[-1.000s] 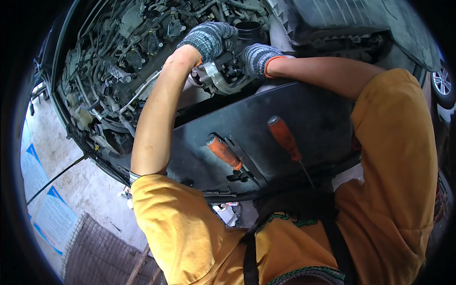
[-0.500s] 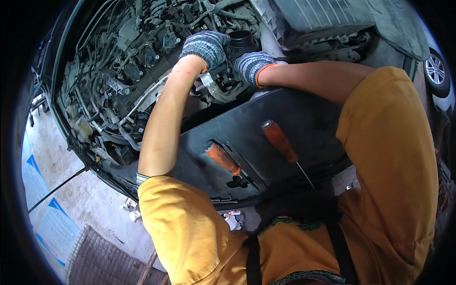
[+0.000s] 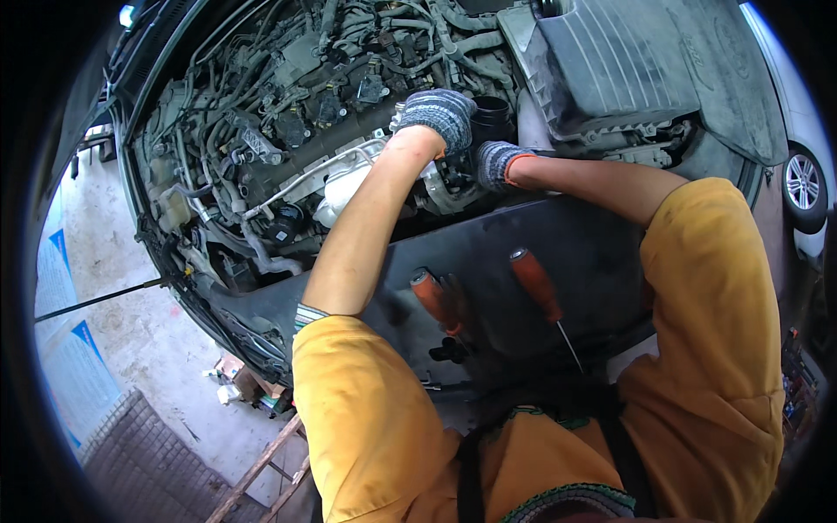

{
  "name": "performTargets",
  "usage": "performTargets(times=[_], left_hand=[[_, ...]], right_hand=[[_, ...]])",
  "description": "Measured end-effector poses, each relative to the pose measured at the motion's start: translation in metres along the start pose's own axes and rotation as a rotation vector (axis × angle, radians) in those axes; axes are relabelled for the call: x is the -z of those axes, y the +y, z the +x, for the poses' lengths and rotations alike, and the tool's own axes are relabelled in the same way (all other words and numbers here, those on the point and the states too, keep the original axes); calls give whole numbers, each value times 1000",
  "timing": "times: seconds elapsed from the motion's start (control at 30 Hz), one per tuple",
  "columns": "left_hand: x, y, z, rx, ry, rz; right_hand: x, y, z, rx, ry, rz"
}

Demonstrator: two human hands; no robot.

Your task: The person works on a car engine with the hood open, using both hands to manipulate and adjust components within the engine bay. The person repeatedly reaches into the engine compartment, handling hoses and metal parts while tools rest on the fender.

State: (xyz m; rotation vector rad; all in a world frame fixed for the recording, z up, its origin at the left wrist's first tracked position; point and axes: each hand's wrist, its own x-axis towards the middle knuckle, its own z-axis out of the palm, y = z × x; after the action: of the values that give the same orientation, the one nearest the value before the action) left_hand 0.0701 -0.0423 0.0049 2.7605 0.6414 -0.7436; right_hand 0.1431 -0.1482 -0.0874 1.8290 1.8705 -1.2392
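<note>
Both my hands wear grey striped knit gloves with orange cuffs and reach into the car's engine bay [image 3: 305, 113]. My left hand [image 3: 438, 120] is curled down beside a black round duct opening [image 3: 493, 106], its fingertips hidden under the glove. Lower and to the right, my right hand [image 3: 495, 164] is closed close to the front panel [image 3: 488, 228], just below that duct. What either hand grips is hidden. A pale metal bracket and hose [image 3: 446, 193] lie between and below the hands.
Two orange-handled screwdrivers, one on the left [image 3: 436, 301] and one on the right [image 3: 536, 283], lie on the dark front panel. A large black air filter box [image 3: 615, 74] stands right. A prop rod [image 3: 105, 296], wooden ladder [image 3: 266, 466] and quilted mat [image 3: 144, 462] show at left.
The whole view has shifted, so the engine bay and screwdrivers appear lower and further right. Both hands stay around the black duct, the left one now turned slightly over beside it.
</note>
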Motion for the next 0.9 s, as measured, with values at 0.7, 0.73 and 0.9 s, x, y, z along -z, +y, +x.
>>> performTargets(times=[0.7,0.73,0.9], left_hand=[[9,5,-11,-23,95,-87],[4,5,-4,-29,79,-41],[-1,-5,-17,-65,101,-51]], right_hand=[[-44,26,34,282,531,-42],[-51,36,46,118,454,38],[-33,4,32,-277,188,150]])
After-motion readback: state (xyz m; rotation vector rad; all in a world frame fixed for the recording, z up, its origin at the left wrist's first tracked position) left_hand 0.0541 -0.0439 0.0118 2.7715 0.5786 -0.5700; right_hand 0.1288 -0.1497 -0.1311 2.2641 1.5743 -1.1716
